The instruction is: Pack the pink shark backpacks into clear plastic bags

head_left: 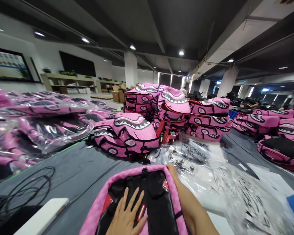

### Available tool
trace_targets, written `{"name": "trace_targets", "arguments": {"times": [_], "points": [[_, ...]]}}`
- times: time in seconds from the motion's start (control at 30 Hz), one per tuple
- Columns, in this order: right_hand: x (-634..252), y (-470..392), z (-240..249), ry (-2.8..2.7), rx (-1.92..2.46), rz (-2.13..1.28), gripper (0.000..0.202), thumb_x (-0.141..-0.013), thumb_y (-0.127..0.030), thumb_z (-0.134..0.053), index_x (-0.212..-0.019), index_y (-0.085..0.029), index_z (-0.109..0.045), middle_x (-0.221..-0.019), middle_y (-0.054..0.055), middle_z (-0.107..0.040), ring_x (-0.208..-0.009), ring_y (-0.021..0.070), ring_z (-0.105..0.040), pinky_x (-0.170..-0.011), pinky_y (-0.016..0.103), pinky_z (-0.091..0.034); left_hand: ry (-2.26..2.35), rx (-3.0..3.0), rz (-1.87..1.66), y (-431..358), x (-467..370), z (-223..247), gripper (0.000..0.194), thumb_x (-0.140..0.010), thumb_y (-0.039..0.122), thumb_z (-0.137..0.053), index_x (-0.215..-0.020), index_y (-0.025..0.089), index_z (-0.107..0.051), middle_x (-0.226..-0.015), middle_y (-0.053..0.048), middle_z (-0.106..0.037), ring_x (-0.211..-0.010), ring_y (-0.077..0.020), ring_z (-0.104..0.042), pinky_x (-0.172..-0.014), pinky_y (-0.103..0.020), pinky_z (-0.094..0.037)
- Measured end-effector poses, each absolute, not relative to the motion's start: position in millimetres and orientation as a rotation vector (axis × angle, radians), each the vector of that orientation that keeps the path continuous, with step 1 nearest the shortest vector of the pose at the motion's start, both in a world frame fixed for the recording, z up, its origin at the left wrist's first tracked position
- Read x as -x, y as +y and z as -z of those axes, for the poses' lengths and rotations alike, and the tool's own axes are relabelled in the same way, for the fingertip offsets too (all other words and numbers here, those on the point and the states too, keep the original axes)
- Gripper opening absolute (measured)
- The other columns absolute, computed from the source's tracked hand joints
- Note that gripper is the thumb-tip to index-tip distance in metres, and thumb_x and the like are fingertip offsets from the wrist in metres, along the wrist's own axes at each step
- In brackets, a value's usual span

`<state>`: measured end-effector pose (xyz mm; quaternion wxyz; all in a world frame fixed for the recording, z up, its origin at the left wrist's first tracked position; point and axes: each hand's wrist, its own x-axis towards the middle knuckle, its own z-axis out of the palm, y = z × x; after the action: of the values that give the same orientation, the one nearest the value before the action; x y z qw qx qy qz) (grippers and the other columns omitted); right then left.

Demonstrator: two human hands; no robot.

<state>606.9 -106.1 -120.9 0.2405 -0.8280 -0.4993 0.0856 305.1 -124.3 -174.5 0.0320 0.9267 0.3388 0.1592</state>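
A pink backpack (159, 199) with a black back panel lies in front of me at the table's near edge. My left hand (128, 213) rests flat on that panel with its fingers spread, beside a small red-and-white label (141, 212). At the backpack's upper right corner, my right hand (171, 171) is closed round the pink edge; most of its fingers are hidden behind it. Red patches show inside both side edges of the bag. Just beyond lie pink backpacks with printed shark mouths and eyes (134, 133).
Stacked shark-print backpacks (173, 104) stand farther back. Bagged pink backpacks (51, 127) fill the left. Printed clear plastic bags (210, 176) spread on the right. Black cables (39, 182) and a white box-like object (42, 217) lie at the near left.
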Motion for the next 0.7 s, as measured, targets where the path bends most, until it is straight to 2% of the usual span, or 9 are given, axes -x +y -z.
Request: {"name": "trace_targets", "arguments": {"times": [0.13, 0.23, 0.33, 0.5, 0.6, 0.7], "points": [[-631.6, -95.0, 109.8, -1.21, 2.245, -0.201, 0.029, -0.094, -0.032, -0.068, -0.071, -0.016, -0.059, -0.067, -0.004, -0.059, -0.064, 0.0119, -0.057, -0.067, 0.027, -0.048, 1.042, -2.854, -0.567, -125.4, -305.5, 177.7, 0.071, -0.095, 0.065, -0.046, -0.156, 0.038, -0.023, -0.166, 0.001, -0.028, -0.156, -0.0416, -0.013, -0.119, -0.064, -0.034], [-663.6, -92.1, 67.0, -1.075, 2.198, -0.056, 0.035, -0.1, -0.041, -0.058, -0.074, -0.017, -0.057, -0.068, -0.003, -0.056, -0.062, 0.012, -0.053, -0.066, 0.027, -0.046, 1.045, -2.836, -0.591, -127.7, -309.3, 178.3, 0.07, -0.094, 0.066, -0.047, -0.155, 0.039, -0.025, -0.166, 0.001, -0.031, -0.156, -0.0408, -0.014, -0.119, -0.063, -0.034], [-679.9, -101.6, 15.3, -1.05, 2.096, 0.075, 0.037, -0.102, -0.043, -0.05, -0.074, -0.019, -0.053, -0.067, -0.003, -0.054, -0.063, 0.013, -0.052, -0.066, 0.027, -0.043, 1.052, -2.801, -0.583, -129.0, -313.9, 175.0, 0.069, -0.094, 0.067, -0.045, -0.154, 0.038, -0.028, -0.165, 0.001, -0.031, -0.156, -0.0405, -0.015, -0.12, -0.063, -0.032], [-643.9, -141.7, -39.6, -1.309, 1.857, 0.111, 0.039, -0.099, -0.045, -0.041, -0.071, -0.02, -0.053, -0.065, -0.001, -0.054, -0.067, 0.0153, -0.053, -0.066, 0.025, -0.04, 1.033, -2.718, -0.613, -124.4, -314.3, 172.7, 0.068, -0.095, 0.067, -0.042, -0.154, 0.032, -0.036, -0.165, -0.003, -0.034, -0.156, -0.04, -0.013, -0.122, -0.064, -0.028], [-599.0, -175.9, -41.4, -1.51, 1.728, 0.076, 0.037, -0.097, -0.046, -0.045, -0.074, -0.02, -0.06, -0.066, 0.0, -0.057, -0.067, 0.0157, -0.055, -0.066, 0.025, -0.042, 0.855, -2.623, -0.834, -130.3, -317.8, 164.5, 0.059, -0.094, 0.064, -0.045, -0.142, 0.033, -0.059, -0.154, -0.007, -0.052, -0.151, -0.038, -0.033, -0.121, -0.064, -0.028], [-552.2, -214.0, -22.5, -1.668, 1.63, 0.027, 0.034, -0.096, -0.044, -0.05, -0.077, -0.02, -0.065, -0.071, 0.002, -0.061, -0.069, 0.0161, -0.058, -0.068, 0.026, -0.043, 0.671, -2.172, -0.995, -157.7, -329.8, 134.4, 0.056, -0.09, 0.071, -0.046, -0.115, 0.03, -0.076, -0.125, -0.01, -0.073, -0.127, -0.0331, -0.06, -0.112, -0.056, -0.043]]}}
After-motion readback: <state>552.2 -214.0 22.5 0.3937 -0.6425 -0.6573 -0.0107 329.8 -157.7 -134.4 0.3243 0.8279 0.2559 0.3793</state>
